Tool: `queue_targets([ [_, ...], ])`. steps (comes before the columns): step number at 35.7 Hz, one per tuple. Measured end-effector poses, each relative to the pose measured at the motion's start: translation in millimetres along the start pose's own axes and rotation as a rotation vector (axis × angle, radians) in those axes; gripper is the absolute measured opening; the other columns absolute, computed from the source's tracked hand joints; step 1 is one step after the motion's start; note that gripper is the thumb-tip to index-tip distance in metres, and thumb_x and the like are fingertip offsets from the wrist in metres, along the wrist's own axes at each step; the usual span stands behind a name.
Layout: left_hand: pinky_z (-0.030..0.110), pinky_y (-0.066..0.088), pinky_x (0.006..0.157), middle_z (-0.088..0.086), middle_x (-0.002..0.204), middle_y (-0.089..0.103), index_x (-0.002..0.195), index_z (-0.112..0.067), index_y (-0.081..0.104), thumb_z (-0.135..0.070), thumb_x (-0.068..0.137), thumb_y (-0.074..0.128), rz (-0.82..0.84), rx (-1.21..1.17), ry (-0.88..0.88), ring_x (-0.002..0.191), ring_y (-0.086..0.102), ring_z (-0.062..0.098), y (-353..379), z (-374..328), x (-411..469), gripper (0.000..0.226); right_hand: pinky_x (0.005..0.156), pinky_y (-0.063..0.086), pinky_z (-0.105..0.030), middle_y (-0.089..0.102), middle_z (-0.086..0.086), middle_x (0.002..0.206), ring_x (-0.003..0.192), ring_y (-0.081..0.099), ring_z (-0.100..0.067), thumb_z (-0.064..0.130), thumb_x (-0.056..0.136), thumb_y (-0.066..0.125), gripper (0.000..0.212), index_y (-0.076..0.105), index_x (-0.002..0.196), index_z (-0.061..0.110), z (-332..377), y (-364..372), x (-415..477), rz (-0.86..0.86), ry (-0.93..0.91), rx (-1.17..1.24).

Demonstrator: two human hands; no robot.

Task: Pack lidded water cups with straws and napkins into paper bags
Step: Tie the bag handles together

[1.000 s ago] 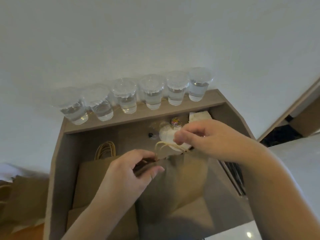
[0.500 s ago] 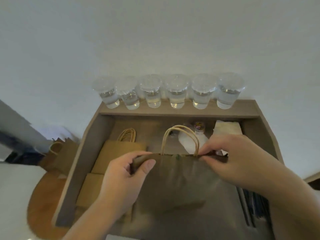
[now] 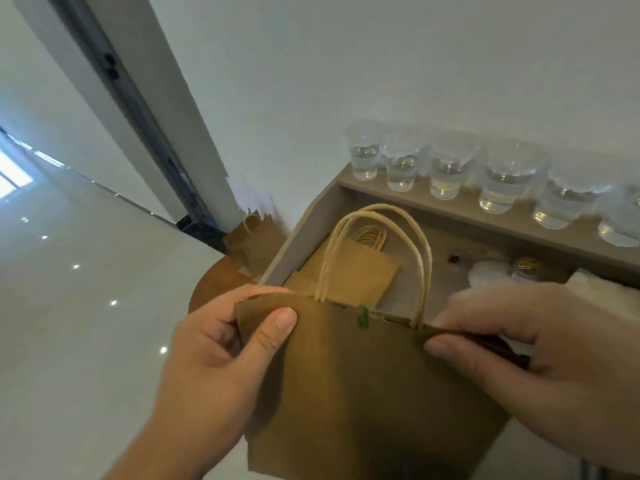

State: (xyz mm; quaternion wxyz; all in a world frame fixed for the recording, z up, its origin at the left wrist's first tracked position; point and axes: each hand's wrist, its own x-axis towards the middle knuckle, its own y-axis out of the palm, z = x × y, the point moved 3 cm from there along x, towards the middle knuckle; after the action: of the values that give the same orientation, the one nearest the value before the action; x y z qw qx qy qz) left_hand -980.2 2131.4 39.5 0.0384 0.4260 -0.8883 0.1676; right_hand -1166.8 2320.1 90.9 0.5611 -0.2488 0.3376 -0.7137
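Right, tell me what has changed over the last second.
The right hand let go of the handles and now pinches the paper bag rim. The view swung left. The left hand keeps its grip on the rim; the six water cups stay shelved.

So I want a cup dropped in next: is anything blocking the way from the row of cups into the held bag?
Only the paper bag itself: both hands, left hand and right hand, pinch its top edge nearly flat, handles upright. Cups stand unobstructed.
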Motion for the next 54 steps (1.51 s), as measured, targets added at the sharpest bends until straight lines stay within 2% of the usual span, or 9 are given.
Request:
queue_targets([
  [5, 0.030, 0.054, 0.074, -0.008, 0.086, 0.081, 0.089, -0.047, 0.081, -0.053, 0.071, 0.068, -0.114, 0.025, -0.034, 0.087, 0.075, 0.012, -80, 11, -28, 0.023, 0.068, 0.053, -0.017, 0.068, 0.034, 0.098, 0.094, 0.066, 0.007, 0.079, 0.084, 0.034, 0.040, 0.064, 0.104, 0.061, 61, 50, 41, 0.101, -0.104, -0.067],
  [9, 0.041, 0.056, 0.081, -0.003, 0.083, 0.081, 0.085, -0.044, 0.082, -0.047, 0.070, 0.086, -0.268, 0.026, -0.077, 0.086, 0.076, 0.024, -166, 40, -55, 0.015, 0.068, 0.047, -0.017, 0.062, 0.035, 0.103, 0.096, 0.061, 0.008, 0.064, 0.098, 0.053, 0.004, 0.056, 0.097, 0.065, 120, 111, 84, 0.281, -0.156, -0.115],
  [16, 0.025, 0.051, 0.076, -0.021, 0.082, 0.078, 0.090, -0.055, 0.077, -0.015, 0.090, 0.075, -0.394, 0.166, -0.130, 0.089, 0.072, 0.003, -309, 92, -85, 0.039, 0.069, 0.054, -0.020, 0.071, 0.014, 0.094, 0.086, 0.067, -0.003, 0.065, 0.102, 0.048, 0.037, 0.068, 0.096, 0.034, 210, 229, 171, 0.488, -0.080, -0.244],
  [21, 0.024, 0.051, 0.077, -0.019, 0.086, 0.079, 0.092, -0.046, 0.079, -0.014, 0.094, 0.074, -0.453, 0.170, -0.167, 0.091, 0.072, 0.005, -385, 130, -103, 0.032, 0.059, 0.052, -0.017, 0.073, 0.011, 0.084, 0.071, 0.069, -0.003, 0.070, 0.099, 0.055, 0.026, 0.067, 0.096, 0.047, 256, 303, 225, 0.595, -0.055, -0.177],
  [25, 0.009, 0.051, 0.073, -0.019, 0.085, 0.079, 0.094, -0.046, 0.078, -0.010, 0.094, 0.074, -0.439, 0.175, -0.167, 0.090, 0.073, 0.002, -420, 152, -100, 0.036, 0.058, 0.055, -0.020, 0.073, 0.010, 0.083, 0.065, 0.068, -0.004, 0.079, 0.093, 0.054, 0.029, 0.065, 0.092, 0.053, 273, 339, 258, 0.659, -0.009, -0.204],
  [30, 0.020, 0.050, 0.075, -0.021, 0.087, 0.079, 0.092, -0.051, 0.077, -0.025, 0.092, 0.074, -0.418, 0.148, -0.196, 0.092, 0.072, 0.001, -439, 180, -70, 0.026, 0.056, 0.051, -0.020, 0.067, 0.010, 0.067, 0.058, 0.064, -0.005, 0.078, 0.093, 0.058, 0.044, 0.070, 0.080, 0.038, 274, 357, 298, 0.726, 0.099, -0.200],
  [37, 0.008, 0.049, 0.073, -0.019, 0.087, 0.079, 0.093, -0.048, 0.077, -0.011, 0.095, 0.076, -0.294, 0.206, -0.245, 0.092, 0.073, 0.003, -457, 221, -2, 0.037, 0.094, 0.065, -0.041, 0.079, 0.003, 0.100, 0.095, 0.078, -0.020, 0.069, 0.100, 0.054, 0.044, 0.075, 0.111, 0.031, 251, 377, 372, 0.872, 0.126, -0.118],
  [43, 0.007, 0.049, 0.075, -0.015, 0.089, 0.080, 0.093, -0.040, 0.079, -0.003, 0.093, 0.075, -0.225, 0.276, -0.268, 0.091, 0.073, 0.004, -473, 242, 69, 0.037, 0.065, 0.055, -0.023, 0.070, 0.006, 0.076, 0.065, 0.068, -0.007, 0.064, 0.103, 0.049, 0.037, 0.069, 0.086, 0.039, 239, 385, 436, 0.795, 0.102, -0.034],
  [54, 0.013, 0.046, 0.085, -0.033, 0.101, 0.075, 0.101, -0.052, 0.075, -0.025, 0.096, 0.073, 0.039, 0.400, -0.273, 0.107, 0.065, -0.009, -483, 308, 199, 0.028, 0.066, 0.054, -0.028, 0.058, 0.007, 0.069, 0.066, 0.058, -0.010, 0.052, 0.109, 0.050, 0.043, 0.057, 0.074, 0.028, 213, 382, 522, 0.686, 0.275, -0.039],
])
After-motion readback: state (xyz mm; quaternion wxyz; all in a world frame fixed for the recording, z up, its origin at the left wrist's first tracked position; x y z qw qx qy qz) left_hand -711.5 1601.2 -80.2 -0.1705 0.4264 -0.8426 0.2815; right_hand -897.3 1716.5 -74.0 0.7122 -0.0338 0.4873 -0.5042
